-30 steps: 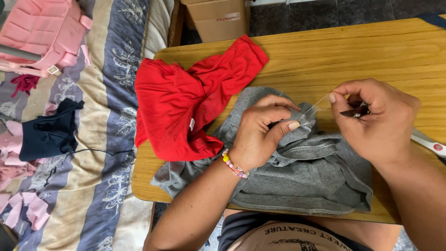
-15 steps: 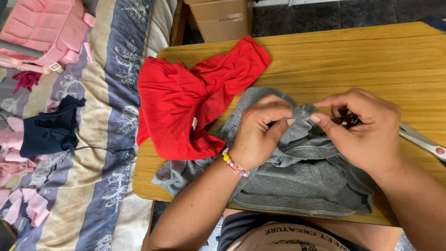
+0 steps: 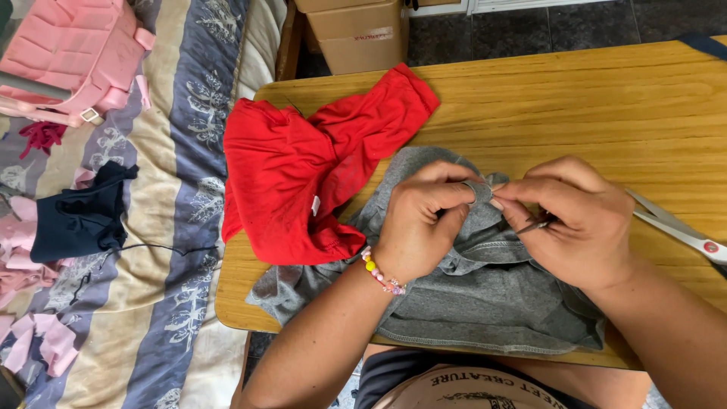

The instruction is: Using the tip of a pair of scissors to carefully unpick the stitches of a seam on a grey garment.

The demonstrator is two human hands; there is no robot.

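Your left hand (image 3: 420, 220) pinches a fold of the grey garment (image 3: 469, 303), which lies on the desk (image 3: 606, 113) under both hands. Your right hand (image 3: 572, 220) meets it fingertip to fingertip — its grip closed on a thin needle (image 3: 532, 224). A red garment (image 3: 303, 174) lies just left — touching the grey one.

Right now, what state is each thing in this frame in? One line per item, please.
left hand: closed, pinching a fold of the grey garment.
right hand: closed on a thin dark tool at the same fold.
grey garment: spread flat on the wooden table, bunched under the hands.
red garment: crumpled, overlapping the grey one.
scissors: lying on the table, untouched.
navy garment: crumpled on the bed.
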